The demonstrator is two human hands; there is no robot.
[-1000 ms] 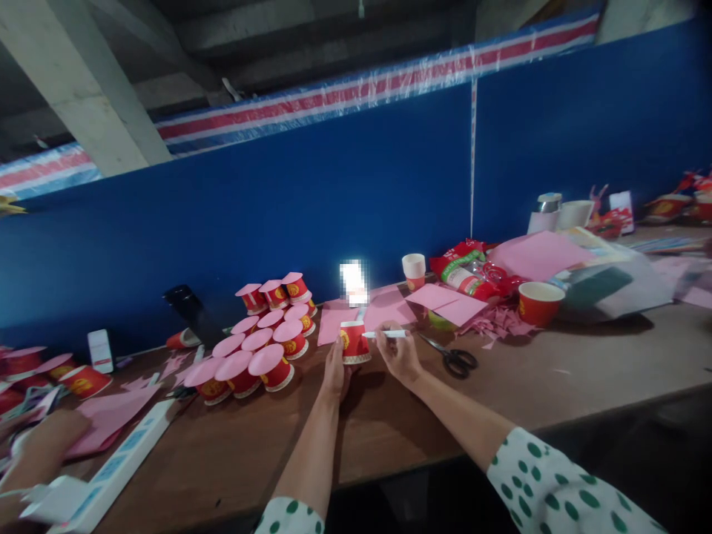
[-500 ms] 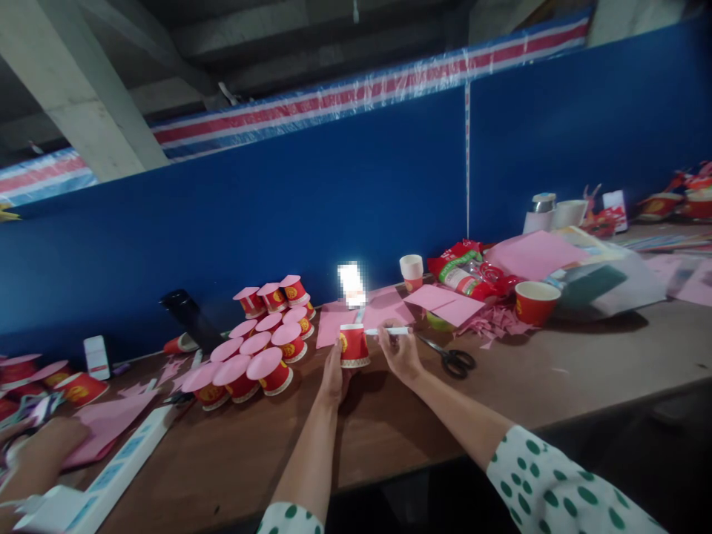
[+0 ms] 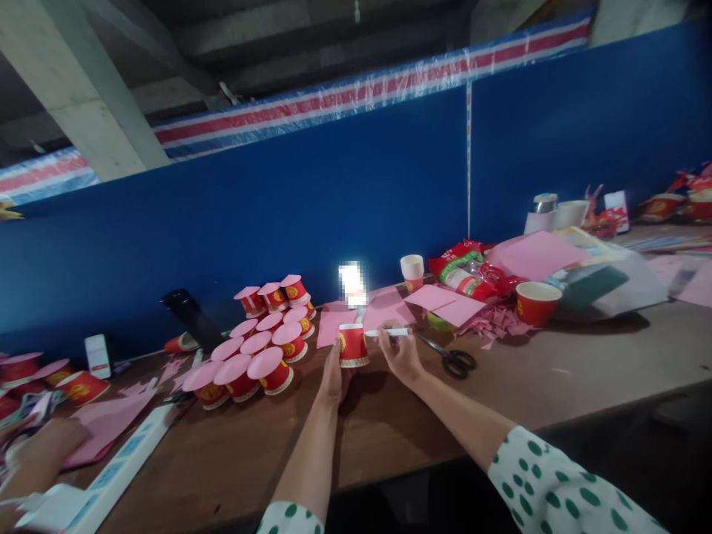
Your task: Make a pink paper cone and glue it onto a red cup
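A red paper cup (image 3: 354,347) with a yellow emblem is upside down in my left hand (image 3: 333,374), whose fingers wrap its left side. My right hand (image 3: 401,352) pinches a slim white pen (image 3: 396,332). The pen's tip points left at the upper right side of the cup; whether it touches I cannot tell. Left of my hands stand several upturned red cups topped with pink paper discs (image 3: 265,363). Pink paper sheets (image 3: 329,320) lie behind the held cup.
Black-handled scissors (image 3: 457,362) lie right of my right hand. Farther right are pink paper scraps (image 3: 498,324), a red cup (image 3: 537,304) and a plastic bag (image 3: 612,289). A power strip (image 3: 125,460) runs along the left, beside another person's hand (image 3: 53,445). A blue partition (image 3: 278,208) stands behind.
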